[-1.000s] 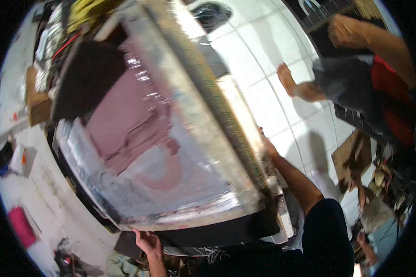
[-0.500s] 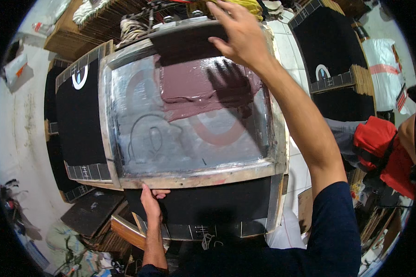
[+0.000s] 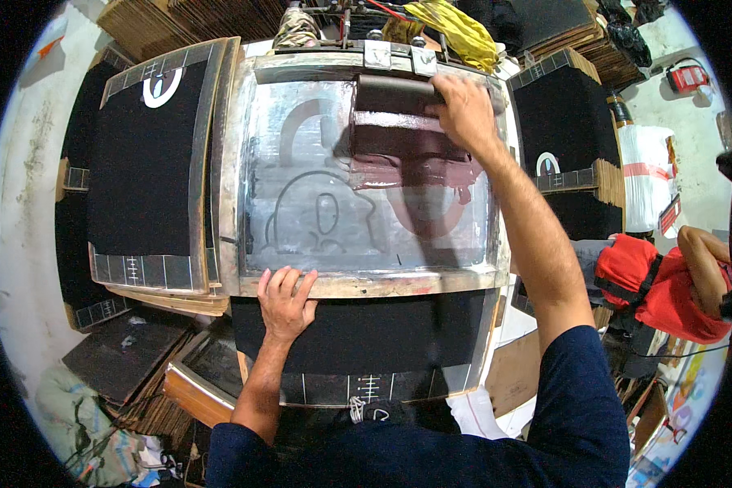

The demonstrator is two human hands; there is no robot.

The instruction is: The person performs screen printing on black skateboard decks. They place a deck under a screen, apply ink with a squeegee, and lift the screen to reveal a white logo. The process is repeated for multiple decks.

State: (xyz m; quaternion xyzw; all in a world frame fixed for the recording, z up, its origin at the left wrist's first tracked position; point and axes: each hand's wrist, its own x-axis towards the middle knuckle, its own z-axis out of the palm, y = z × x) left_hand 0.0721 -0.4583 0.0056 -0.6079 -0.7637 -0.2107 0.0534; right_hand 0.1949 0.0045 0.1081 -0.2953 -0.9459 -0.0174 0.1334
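A wooden-framed printing screen (image 3: 366, 286) lies over a black fabric-covered board (image 3: 358, 337) in front of me. My left hand (image 3: 285, 307) is at the screen's near rail, fingers hooked over its top and thumb by the front edge. My right hand (image 3: 466, 114) grips the right part of a dark, wide squeegee (image 3: 394, 96) at the screen's far side. Thick maroon ink (image 3: 411, 169) lies on the mesh just on my side of the squeegee. Curved outlines, one of a rounded figure (image 3: 327, 213), show in the grey mesh.
Black boards with white ring prints stand left (image 3: 150, 163) and right (image 3: 573, 122). Metal clamps (image 3: 378, 55) hold the screen's far rail, with a yellow cloth (image 3: 455, 32) behind. A person in a red top (image 3: 675, 285) is at the right. Cardboard stacks (image 3: 171, 32) stand at the back.
My right hand has closed on the squeegee, having been open above it. My left hand has turned from thumb on top to fingers on top. The screen appears lower, and the view has shifted.
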